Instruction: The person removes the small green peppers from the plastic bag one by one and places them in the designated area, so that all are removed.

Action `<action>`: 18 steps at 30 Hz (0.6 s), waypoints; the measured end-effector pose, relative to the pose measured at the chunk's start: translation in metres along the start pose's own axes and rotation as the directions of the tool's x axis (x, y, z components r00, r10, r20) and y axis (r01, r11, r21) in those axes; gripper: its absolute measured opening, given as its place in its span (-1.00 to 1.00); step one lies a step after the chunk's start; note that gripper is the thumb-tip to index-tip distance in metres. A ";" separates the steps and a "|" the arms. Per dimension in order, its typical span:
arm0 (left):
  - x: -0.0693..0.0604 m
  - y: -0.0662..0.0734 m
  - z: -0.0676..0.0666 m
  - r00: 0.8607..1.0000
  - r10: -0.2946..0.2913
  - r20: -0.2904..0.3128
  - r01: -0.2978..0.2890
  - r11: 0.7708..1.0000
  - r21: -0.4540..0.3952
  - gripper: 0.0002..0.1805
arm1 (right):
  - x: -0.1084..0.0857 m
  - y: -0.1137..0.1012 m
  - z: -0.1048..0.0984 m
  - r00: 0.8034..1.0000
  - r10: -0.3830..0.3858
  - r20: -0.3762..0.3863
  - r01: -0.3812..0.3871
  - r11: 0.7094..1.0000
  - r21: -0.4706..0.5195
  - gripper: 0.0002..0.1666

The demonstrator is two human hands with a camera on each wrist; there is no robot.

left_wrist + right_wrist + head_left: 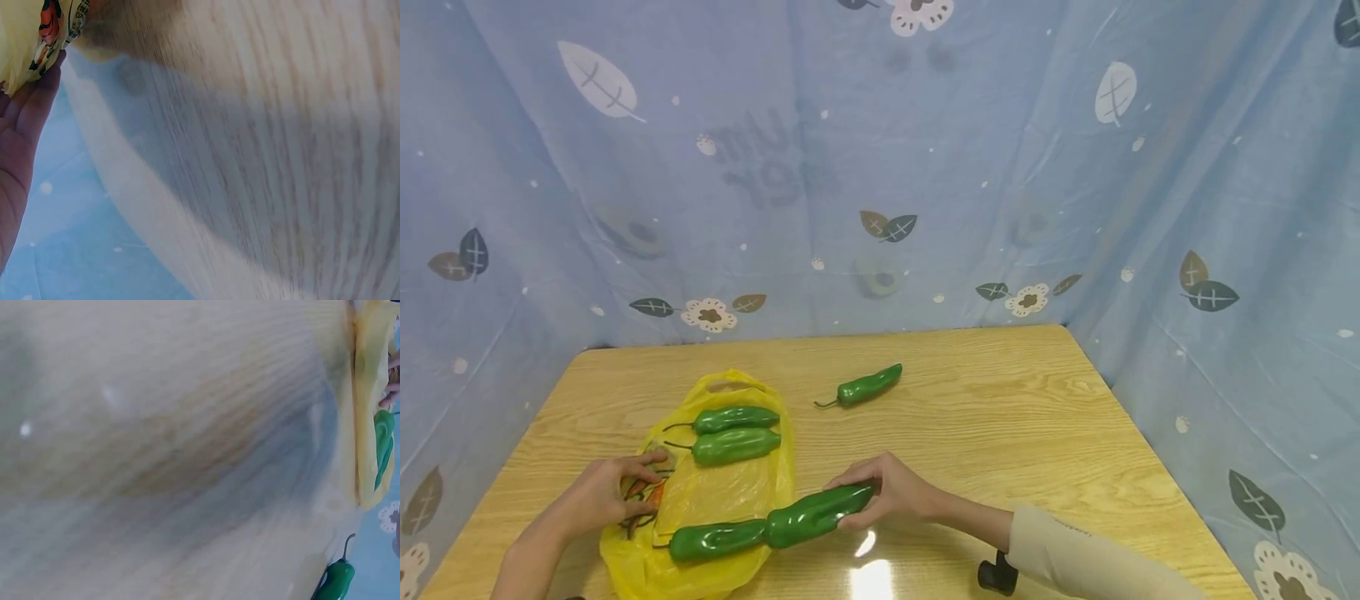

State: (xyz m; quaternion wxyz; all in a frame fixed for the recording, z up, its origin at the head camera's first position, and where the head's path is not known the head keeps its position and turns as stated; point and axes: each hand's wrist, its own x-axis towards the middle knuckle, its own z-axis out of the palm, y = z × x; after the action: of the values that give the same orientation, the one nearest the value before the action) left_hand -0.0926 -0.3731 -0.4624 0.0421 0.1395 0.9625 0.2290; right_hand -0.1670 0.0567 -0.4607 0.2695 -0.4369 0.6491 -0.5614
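Observation:
At the bag's left side my left hand [597,498] grips the yellow plastic bag [707,497] by its printed part, fingers and thumb spread around the print. The left wrist view has that hand [25,134] against the bag [15,44]. My right hand [891,492] holds a large green chili pepper [820,515] by its tip end, the other end over the bag's right edge. That end meets a second green pepper [717,540] lying on the front of the bag. Two more peppers, one [736,418] behind another [735,447], lie side by side on the bag.
Another green pepper [868,386] lies on the wooden table [985,417], behind and to the right of the bag. A blue patterned curtain [820,167] encloses the table at the back and sides. Light glares off the table's front near my right hand.

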 end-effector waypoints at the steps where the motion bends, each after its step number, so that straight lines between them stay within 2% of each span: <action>1: 0.000 0.000 0.001 1.000 0.002 -0.005 -0.002 1.000 -0.005 -0.62 | -0.004 0.001 0.000 1.000 0.004 -0.006 -0.004 1.000 0.003 -0.53; 7: 0.000 -0.003 0.004 1.000 0.009 -0.016 -0.010 0.999 -0.037 -0.60 | -0.025 0.008 -0.005 0.997 0.045 -0.064 -0.046 0.999 -0.014 -0.51; 14: 0.000 -0.003 0.003 1.000 -0.002 -0.005 0.001 0.999 -0.047 -0.59 | -0.047 0.009 -0.010 0.992 0.087 -0.086 -0.088 0.996 -0.002 -0.51; 18: -0.003 -0.003 0.003 1.000 -0.018 0.000 0.018 1.000 -0.015 -0.59 | -0.059 0.005 -0.015 0.987 0.119 -0.105 -0.122 0.992 -0.016 -0.49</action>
State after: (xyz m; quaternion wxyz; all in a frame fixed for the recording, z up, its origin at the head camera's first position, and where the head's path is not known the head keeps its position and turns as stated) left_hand -0.0905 -0.3749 -0.4666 0.0451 0.1303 0.9619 0.2361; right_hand -0.1532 0.1154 -0.4707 0.2639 -0.3700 0.6936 -0.5589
